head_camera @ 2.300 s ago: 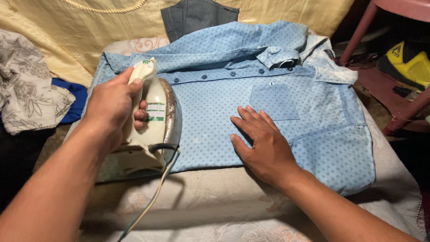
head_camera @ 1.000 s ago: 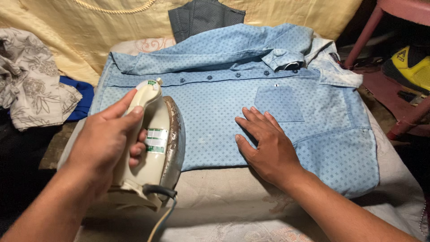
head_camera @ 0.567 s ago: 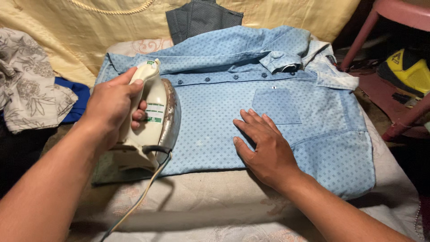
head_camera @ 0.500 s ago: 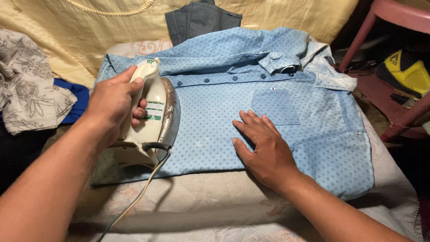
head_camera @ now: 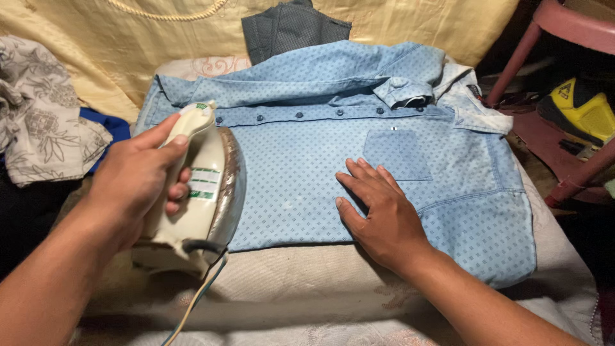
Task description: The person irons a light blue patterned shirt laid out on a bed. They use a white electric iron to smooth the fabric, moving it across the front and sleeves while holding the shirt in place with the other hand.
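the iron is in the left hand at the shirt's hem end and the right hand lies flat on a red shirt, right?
Not quite: the head view shows the shirt is light blue, not red. The left hand does grip the iron, and the right hand lies flat on the shirt.

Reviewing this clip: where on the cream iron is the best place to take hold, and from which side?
Probably the long handle along the top of the iron, gripped from above and from the cord end. It runs the body's length, clear of the metal soleplate facing the blue shirt. The left hand wraps it this way; the right hand lies flat on the shirt.
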